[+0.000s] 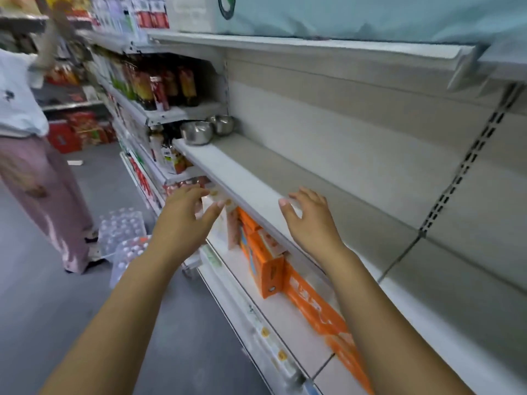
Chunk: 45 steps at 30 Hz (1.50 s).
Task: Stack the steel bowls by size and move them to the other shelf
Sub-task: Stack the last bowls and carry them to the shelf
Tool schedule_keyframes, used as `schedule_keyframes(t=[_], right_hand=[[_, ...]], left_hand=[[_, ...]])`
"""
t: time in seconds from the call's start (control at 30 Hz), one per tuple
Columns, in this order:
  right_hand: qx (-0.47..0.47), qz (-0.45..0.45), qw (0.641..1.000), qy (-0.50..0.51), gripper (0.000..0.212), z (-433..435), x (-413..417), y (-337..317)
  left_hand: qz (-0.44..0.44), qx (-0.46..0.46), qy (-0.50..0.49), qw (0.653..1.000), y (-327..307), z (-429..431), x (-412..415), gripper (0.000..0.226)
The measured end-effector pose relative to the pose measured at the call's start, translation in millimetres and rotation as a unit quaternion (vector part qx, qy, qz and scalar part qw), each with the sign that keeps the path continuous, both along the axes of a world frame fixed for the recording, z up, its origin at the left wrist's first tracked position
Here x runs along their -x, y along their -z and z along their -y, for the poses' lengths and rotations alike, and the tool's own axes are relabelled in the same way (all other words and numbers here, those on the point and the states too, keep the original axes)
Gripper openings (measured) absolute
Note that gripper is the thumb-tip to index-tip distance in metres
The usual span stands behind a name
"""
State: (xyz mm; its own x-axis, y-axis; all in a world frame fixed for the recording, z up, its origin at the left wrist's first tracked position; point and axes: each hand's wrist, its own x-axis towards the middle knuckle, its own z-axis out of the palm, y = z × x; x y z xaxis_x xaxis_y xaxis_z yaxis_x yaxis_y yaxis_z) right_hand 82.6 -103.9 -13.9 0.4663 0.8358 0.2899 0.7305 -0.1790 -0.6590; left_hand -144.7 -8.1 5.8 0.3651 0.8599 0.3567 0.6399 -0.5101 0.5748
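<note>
Two steel bowls stand at the far left end of a pale shelf (256, 166). The nearer bowl (196, 132) looks larger, and the smaller bowl (222, 124) sits behind it to the right. My left hand (186, 212) hovers in front of the shelf's front edge with relaxed, spread fingers and holds nothing. My right hand (309, 215) is raised over the shelf's front edge, fingers spread, also holding nothing. Both hands are well short of the bowls.
Orange boxes (266, 266) fill the shelf below. Bottles (159, 86) stand on the neighbouring shelf to the left. A person in pink trousers (42, 189) stands in the aisle at left, beside packs of bottled water (122, 238) on the floor. Another shelf (313, 47) runs above.
</note>
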Motion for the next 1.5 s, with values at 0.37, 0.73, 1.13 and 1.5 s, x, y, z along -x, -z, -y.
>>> schedule_keyframes(t=[0.37,0.73,1.13,1.5], right_hand=[[0.057,-0.020,0.995,-0.082,0.047,-168.3,-41.1,-9.7],[0.074,-0.129,0.989,-0.014,0.034,-356.2,-45.4,-17.7],[0.079,-0.199,0.970,0.110,0.034,-583.7,-67.7,-10.3],[0.110,-0.248,0.947,0.172,0.032,-639.9,-71.3,11.2]], left_hand=[[0.104,0.074,-0.093,0.987,-6.3,-127.8,-40.8,0.032],[0.212,0.157,-0.100,0.959,6.1,-337.2,-53.5,0.060],[0.150,0.277,-0.011,0.949,8.2,-550.4,-67.2,0.061],[0.192,0.332,0.056,0.922,50.4,-605.2,-73.1,0.037]])
